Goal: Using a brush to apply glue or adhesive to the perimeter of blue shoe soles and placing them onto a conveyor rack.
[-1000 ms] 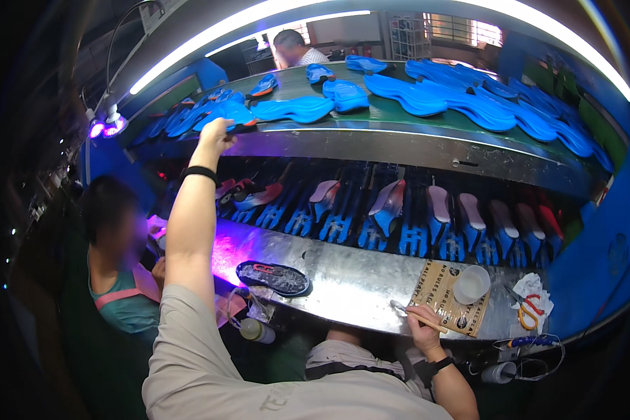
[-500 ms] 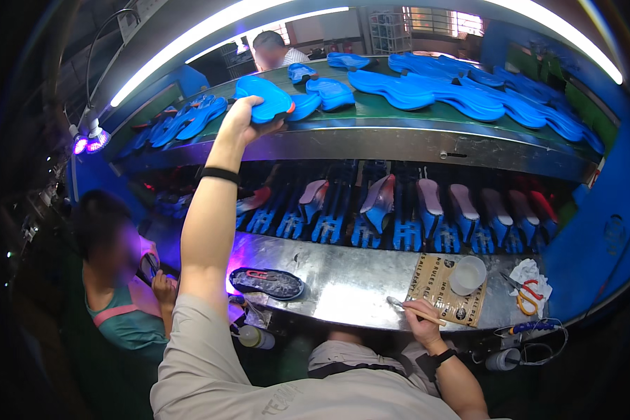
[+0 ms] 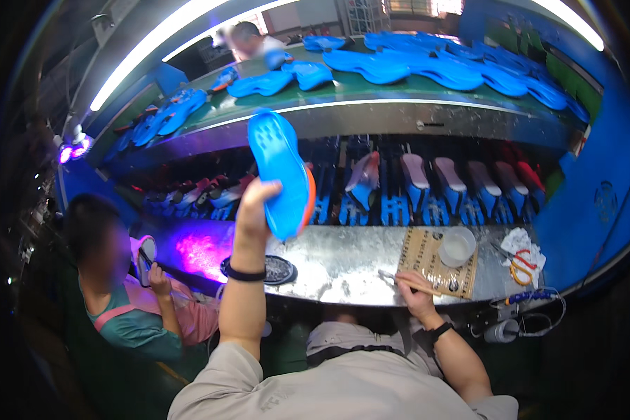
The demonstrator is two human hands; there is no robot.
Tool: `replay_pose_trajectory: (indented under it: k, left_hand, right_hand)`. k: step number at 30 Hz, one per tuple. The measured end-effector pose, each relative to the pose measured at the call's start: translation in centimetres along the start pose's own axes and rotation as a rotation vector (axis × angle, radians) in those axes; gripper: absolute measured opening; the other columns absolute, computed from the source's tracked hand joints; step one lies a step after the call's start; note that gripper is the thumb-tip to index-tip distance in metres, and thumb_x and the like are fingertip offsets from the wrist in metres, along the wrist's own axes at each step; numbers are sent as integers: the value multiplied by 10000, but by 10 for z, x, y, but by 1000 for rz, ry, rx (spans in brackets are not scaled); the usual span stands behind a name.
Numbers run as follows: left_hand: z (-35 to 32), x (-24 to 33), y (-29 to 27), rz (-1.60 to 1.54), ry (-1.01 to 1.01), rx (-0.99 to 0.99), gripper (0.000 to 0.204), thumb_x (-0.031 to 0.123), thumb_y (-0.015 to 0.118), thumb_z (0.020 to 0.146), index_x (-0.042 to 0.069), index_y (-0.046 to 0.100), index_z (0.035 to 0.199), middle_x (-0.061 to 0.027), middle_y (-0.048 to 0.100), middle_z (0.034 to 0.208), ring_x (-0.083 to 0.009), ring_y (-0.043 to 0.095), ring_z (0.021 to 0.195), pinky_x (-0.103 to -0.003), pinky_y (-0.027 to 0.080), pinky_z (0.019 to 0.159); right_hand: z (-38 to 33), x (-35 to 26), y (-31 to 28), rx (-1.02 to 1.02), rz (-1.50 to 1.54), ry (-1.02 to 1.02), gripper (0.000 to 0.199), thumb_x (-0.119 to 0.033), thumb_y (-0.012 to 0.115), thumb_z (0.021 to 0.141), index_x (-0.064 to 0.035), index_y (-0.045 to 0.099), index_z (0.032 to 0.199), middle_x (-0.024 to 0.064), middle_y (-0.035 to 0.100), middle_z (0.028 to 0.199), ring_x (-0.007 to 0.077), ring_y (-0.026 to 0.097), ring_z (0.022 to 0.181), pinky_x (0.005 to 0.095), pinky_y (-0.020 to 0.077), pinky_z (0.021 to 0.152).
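Observation:
My left hand (image 3: 257,210) grips a blue shoe sole (image 3: 280,164) with an orange edge, held up in front of the lower rack. Its thumb lies across the face of the sole. Below and partly behind my left wrist, a dark shoe part (image 3: 281,270) lies on the metal worktop (image 3: 350,255). At the worktop's front edge, my right hand (image 3: 418,301) is closed around the wooden handle of a brush (image 3: 418,283). The brush head points left, over the worktop. Just beyond this hand, a white translucent cup (image 3: 457,247) stands on a printed brown cardboard sheet (image 3: 414,255).
Several blue soles (image 3: 378,66) lie on the green upper belt (image 3: 220,105). Shoes on blue holders (image 3: 416,178) line the lower level. Orange-handled scissors (image 3: 520,271) and crumpled white paper (image 3: 523,243) lie at right. A co-worker (image 3: 129,294) sits at left, holding a shoe.
My left hand has brought the blue sole back from the upper belt, toward me and lower, and turned it upright. My right hand still holds the brush near the front edge.

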State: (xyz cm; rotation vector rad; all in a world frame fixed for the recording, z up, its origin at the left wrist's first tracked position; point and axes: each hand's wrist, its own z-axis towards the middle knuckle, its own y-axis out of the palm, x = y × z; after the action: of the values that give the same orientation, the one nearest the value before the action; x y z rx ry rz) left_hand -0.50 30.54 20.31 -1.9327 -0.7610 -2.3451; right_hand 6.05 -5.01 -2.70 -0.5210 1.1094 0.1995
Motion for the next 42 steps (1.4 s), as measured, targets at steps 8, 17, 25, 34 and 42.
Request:
replay_pose_trajectory:
  k: [8,17,25,34,42]
  left_hand:
    - [-152,-183,-1,-935,-573,-122,978,460,671,842,-70,268,1557,-374,349,1539,-519,452,1375,-608,535,974]
    - [-176,-212,12,-877,-584,-158,959,410,699,879,-5,214,1595,-353,336,1550,-513,421,1400,-662,487,1028]
    - [-161,-186,34,-426,-351,-97,1007,402,798,844,48,226,1593,-200,480,1482,-404,530,1334,-547,456,1116]
    - [-158,-182,34,-428,-354,-168,1108,346,800,864,106,58,1651,-161,434,1529,-352,534,1348,-488,477,1098]
    - [-158,-164,44,-400,-395,-179,1129,388,807,849,66,73,1643,-180,438,1514,-315,530,1353,-456,491,1092]
  right_hand:
    - [44,-35,-57,183,-73,62,181,-145,659,960,-17,722,1072,120,736,1018,207,690,919,333,536,810]
    - [84,-52,-137,110,-555,233,246,-276,631,893,-54,728,937,193,706,800,400,692,809,463,539,739]
    - [78,-55,-137,87,-612,225,190,-192,665,913,-22,722,978,154,717,844,296,700,782,385,528,707]
    - [70,-69,-109,181,-534,-25,128,-97,681,898,-24,729,991,135,722,956,295,695,805,376,534,715]
    - [70,-112,-38,-197,-40,-258,157,-56,713,863,-6,751,1008,108,751,961,250,681,892,362,527,801]
